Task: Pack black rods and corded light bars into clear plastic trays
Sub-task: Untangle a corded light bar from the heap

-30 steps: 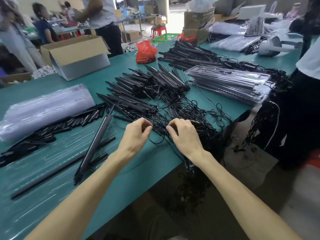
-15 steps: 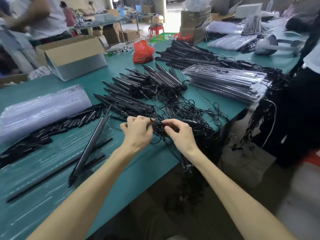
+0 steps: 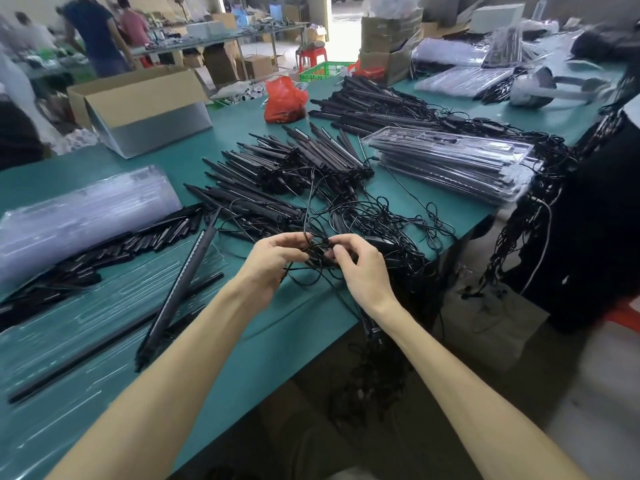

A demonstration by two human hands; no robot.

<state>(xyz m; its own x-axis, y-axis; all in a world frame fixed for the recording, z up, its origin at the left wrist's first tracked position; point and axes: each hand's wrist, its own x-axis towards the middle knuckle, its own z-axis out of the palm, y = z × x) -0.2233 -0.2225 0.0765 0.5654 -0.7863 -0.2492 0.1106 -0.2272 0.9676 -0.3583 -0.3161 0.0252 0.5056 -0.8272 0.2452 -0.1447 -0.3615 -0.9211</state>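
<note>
My left hand [image 3: 273, 261] and my right hand [image 3: 363, 271] meet over a tangle of thin black cords [image 3: 367, 220] near the table's front edge. Both pinch the same bunched black cord [image 3: 320, 252] between thumb and fingers. One light bar [image 3: 180, 292] lies slanted across a clear plastic tray [image 3: 69, 341] at the left, beside a long thin black rod [image 3: 114, 344]. A heap of corded light bars [image 3: 284, 174] lies behind the hands. Short black rods [image 3: 114, 247] lie in a row at the left. Filled clear trays [image 3: 450, 161] are stacked at the right.
A roll of clear trays [image 3: 79, 216] lies at the far left. Behind stand an open cardboard box [image 3: 138, 105] and a red bag [image 3: 285, 98]. More light bars [image 3: 374, 102] are piled further back. Cords hang over the table's right edge [image 3: 446, 258]. People stand at the back left.
Both hands lifted from the table and closed together, raising the bunched cord. The view shifted slightly right and nearer.
</note>
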